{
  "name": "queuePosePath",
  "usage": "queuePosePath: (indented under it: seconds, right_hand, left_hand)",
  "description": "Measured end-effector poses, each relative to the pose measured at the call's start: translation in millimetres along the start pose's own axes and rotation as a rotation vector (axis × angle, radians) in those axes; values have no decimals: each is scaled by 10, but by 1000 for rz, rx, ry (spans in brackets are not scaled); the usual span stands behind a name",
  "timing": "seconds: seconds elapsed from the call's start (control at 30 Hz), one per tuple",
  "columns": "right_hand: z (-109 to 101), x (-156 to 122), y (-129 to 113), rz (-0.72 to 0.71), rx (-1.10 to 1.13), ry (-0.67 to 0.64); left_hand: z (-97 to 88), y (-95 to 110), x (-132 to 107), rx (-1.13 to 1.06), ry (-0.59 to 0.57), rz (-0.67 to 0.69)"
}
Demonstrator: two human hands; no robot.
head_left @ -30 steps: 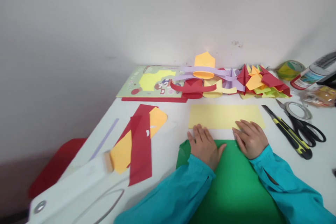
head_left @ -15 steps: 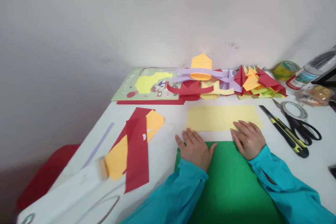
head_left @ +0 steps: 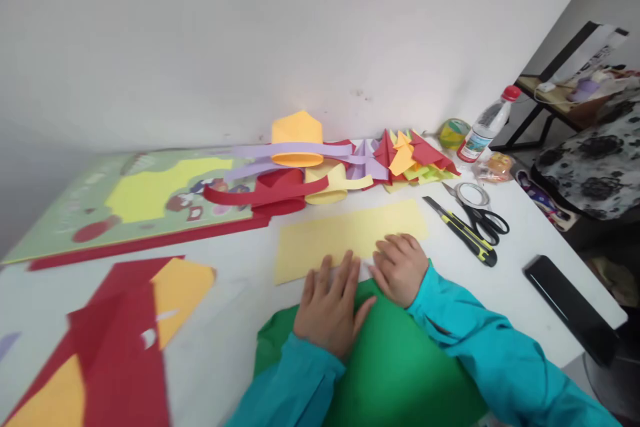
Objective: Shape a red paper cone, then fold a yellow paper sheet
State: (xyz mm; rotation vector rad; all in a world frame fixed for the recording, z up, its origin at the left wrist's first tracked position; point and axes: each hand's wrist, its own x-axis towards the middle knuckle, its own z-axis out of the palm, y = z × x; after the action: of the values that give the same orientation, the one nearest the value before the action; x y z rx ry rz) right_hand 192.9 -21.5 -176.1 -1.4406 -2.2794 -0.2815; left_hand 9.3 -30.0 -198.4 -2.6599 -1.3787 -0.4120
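A green paper sheet [head_left: 395,367] lies on the white table [head_left: 235,293] in front of me. My left hand [head_left: 330,307] rests flat on its far edge, fingers stretched out and reaching onto a pale yellow paper rectangle [head_left: 330,237] just beyond. My right hand [head_left: 400,267] sits beside it on the same edge, fingers curled down and pressing the paper. Both arms wear teal sleeves.
Folded and curled paper shapes [head_left: 320,167] line the wall. A craft booklet [head_left: 135,197] lies left of them, red and orange paper scraps [head_left: 125,327] at near left. A utility knife [head_left: 460,230], scissors [head_left: 483,217], tape rolls [head_left: 473,195], a bottle [head_left: 483,127] and a black phone [head_left: 570,307] lie right.
My view has swung to the right and closer to the table. My hands have come together near the middle of the green sheet's far edge; they were apart before.
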Motion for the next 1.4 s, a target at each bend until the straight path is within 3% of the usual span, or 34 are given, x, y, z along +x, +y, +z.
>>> queuePosePath:
  seconds: [0.17, 0.33, 0.67, 0.93, 1.2, 1.4]
  right_hand:
    - [-18, 11, -86, 8, 7, -87]
    - [-25, -19, -84, 75, -7, -47]
    - [-140, -197, 207, 310, -136, 14]
    - [-153, -203, 230, 357, -192, 58]
    - [-160, -363, 577, 422, -336, 62]
    - [-137, -374, 592, 394, -311, 122]
  left_hand:
    - [22, 33, 16, 7, -70, 8]
    - [-40, 58, 55, -6, -56, -28]
    - [12, 19, 19, -31, -30, -29]
    - [13, -14, 14, -33, -45, -29]
    - [7, 2, 3, -19, -7, -66]
    - [18, -19, 12, -7, -24, -66]
